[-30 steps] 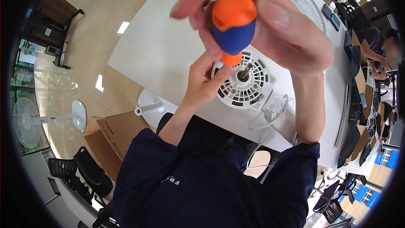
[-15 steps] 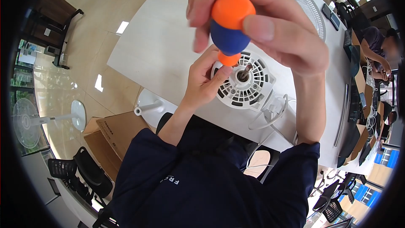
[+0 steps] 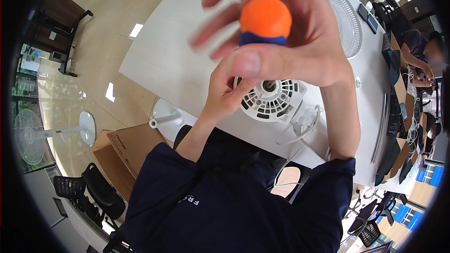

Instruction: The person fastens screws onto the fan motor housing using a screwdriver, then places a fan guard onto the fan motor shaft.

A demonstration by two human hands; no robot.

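Near twelve o'clock from the white motor housing (image 3: 273, 108), keeps an orange-and-blue screwdriver (image 3: 265, 16) end-on to the camera within the right hand (image 3: 314, 61), though without the closer clasp of half a second ago. Now shows the fingers wide, loosely curved about the handle and blurred by motion, with the thumb shifted from the handle's side to a place lower in view, across its lower part. By judgement, suggests loosening for a fresh hold between turns rather than carrying the tool away; cannot tell of any firm press on the handle, nor the whereabouts of the tip, hidden behind the hand. Also hides more of the metal spindle (image 3: 269, 85) than before, leaving just a part visible amid the vents. On the housing's nine o'clock side, keeps the left hand (image 3: 225, 94) in the same spot, thumb at the rim and the other fingertips out of sight, so cannot tell between a pinch and an open hold; probably serves for steadying. Toward one o'clock, farther off on the white surface (image 3: 154, 61), shows a wire fan guard (image 3: 349, 28), well apart from the housing.
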